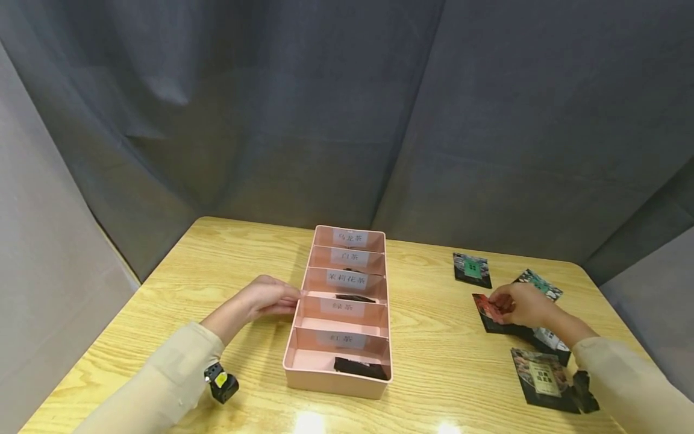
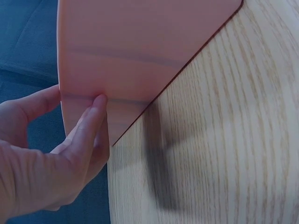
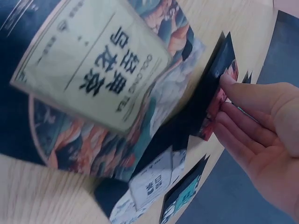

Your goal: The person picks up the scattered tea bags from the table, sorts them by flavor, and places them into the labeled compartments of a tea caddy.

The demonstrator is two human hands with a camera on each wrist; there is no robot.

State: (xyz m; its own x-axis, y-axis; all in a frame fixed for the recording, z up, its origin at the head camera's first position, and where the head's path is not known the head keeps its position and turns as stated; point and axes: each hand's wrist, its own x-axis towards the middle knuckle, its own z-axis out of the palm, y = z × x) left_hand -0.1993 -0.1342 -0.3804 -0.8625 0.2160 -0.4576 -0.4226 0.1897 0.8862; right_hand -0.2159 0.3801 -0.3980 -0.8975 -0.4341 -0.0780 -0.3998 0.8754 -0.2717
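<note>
My left hand point(image 1: 269, 295) holds the left side wall of a pink divided box point(image 1: 336, 381), thumb at the rim and fingers against the outer wall. In the left wrist view, fingertips point(image 2: 101, 100) touch that wall. At the right, my right hand point(image 1: 528, 306) pinches a dark tea packet with a red label point(image 1: 486, 308) between thumb and fingers. The right wrist view shows this red-labelled packet point(image 3: 216, 102) tilted. Nearest that wrist lies an oolong tea packet with a pale label point(image 1: 544, 378).
A green-labelled packet point(image 1: 472, 269) lies toward the back right; another green-labelled one point(image 1: 542, 284) is behind my right hand. A white-labelled packet point(image 1: 552, 339) is partly covered by my arm. Paper labels mark the box's compartments, several holding dark packets point(image 1: 360, 367). Grey curtains point(image 1: 271, 120) surround the wooden table point(image 1: 434, 337).
</note>
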